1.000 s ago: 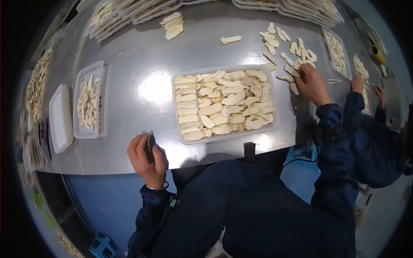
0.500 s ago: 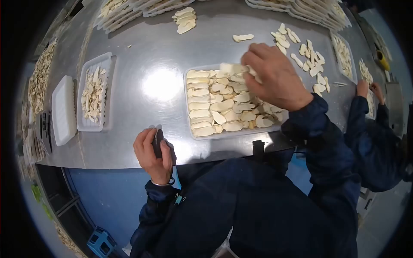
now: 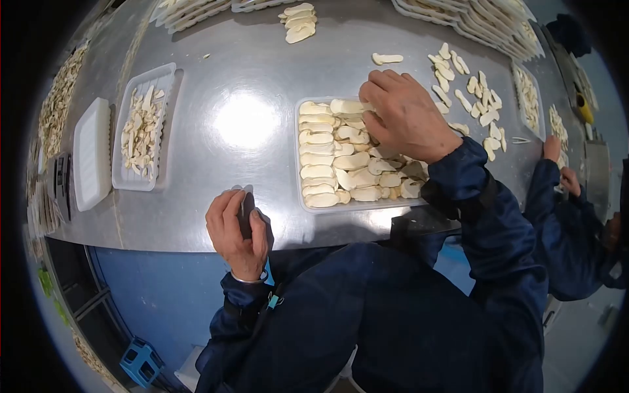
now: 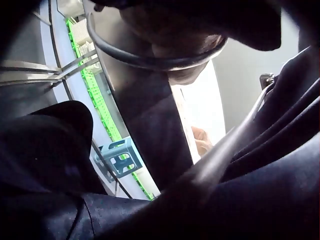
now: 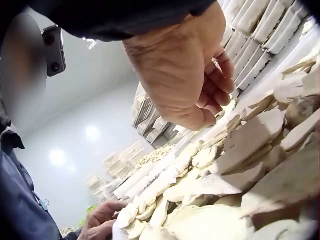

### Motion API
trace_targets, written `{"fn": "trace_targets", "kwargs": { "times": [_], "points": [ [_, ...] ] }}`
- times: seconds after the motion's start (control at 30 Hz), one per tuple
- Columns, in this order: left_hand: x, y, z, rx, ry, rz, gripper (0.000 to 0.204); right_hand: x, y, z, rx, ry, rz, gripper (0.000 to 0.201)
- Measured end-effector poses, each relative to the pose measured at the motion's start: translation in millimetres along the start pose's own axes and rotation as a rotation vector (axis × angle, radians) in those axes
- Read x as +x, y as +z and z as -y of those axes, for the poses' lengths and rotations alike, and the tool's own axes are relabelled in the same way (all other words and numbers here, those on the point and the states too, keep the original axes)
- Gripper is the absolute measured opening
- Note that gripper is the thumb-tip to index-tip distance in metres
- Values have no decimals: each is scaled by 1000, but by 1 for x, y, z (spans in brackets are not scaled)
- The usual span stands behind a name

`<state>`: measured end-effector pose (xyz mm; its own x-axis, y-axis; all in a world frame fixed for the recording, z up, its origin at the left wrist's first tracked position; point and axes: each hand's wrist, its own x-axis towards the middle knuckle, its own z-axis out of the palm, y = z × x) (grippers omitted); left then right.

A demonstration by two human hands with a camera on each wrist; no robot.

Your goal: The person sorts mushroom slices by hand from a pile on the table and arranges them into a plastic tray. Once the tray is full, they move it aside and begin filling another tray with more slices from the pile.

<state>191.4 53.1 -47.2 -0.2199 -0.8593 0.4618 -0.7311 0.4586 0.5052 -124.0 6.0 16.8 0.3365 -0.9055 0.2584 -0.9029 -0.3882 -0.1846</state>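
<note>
A clear tray [image 3: 303, 202] holds rows of pale mushroom slices [image 3: 352, 160]. Over its top edge, my right hand [image 3: 411, 118] pinches the right end of a long slice [image 3: 346, 106] lying along the top row; the fingertips are partly hidden. In the right wrist view the right hand [image 5: 182, 75] has curled fingers just above the slices [image 5: 210, 220]. By the table's front edge my left hand [image 3: 239, 232] grips a dark flat object [image 3: 247, 215] between thumb and fingers, left of the tray.
Loose slices [image 3: 485, 101] lie right of the tray, a small pile [image 3: 299, 25] at the back. Stacked trays [image 3: 468, 29] line the far side. A tray of pieces [image 3: 141, 134] and a white tray [image 3: 92, 155] stand left. Another person's hands [image 3: 552, 149] are at the right.
My right hand went from the loose slices at the right to the tray, carrying a slice, and lowered it at the top row. My left hand keeps its grip on the dark object.
</note>
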Motion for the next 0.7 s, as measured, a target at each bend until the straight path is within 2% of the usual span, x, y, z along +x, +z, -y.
{"fn": "trace_targets", "kwargs": {
  "times": [0.43, 0.5, 0.57, 0.67, 0.7],
  "points": [
    [-1, 0, 0, 4, 3, 2, 32, -3, 1, 0, 4, 3, -21, 16],
    [-1, 0, 0, -15, -2, 3, 32, -2, -14, -7, 13, 28, -96, 17],
    [0, 0, -1, -10, 0, 10, 32, -5, -26, -28, -22, 87, -159, 21],
    [0, -1, -2, -3, 3, 24, 32, -6, -42, -78, -146, 266, -146, 21],
    [0, -1, -2, 2, 4, 26, 32, -4, -41, -90, -169, 281, -88, 21]
  ]
}}
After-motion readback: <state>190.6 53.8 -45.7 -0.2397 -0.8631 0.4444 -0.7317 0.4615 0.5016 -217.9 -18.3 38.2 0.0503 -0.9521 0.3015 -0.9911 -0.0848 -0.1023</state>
